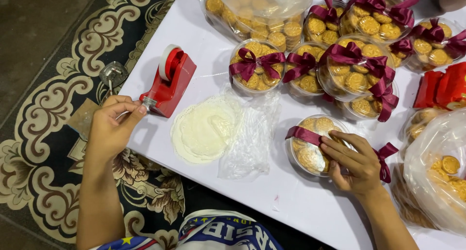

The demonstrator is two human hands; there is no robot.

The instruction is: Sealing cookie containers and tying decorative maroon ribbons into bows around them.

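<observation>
The left hand (110,129) pinches a strip of tape at the red tape dispenser (170,82). The right hand (352,162) presses its fingers on the ribboned cookie tub (308,145) on the white tabletop (291,201).

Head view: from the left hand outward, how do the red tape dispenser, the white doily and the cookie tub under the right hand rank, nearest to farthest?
From the left hand:
1. Red tape dispenser, touching its fingertips at the cutter end.
2. White doily, to its right on the table.
3. Cookie tub with the loose maroon ribbon, farther right under the right hand.
</observation>
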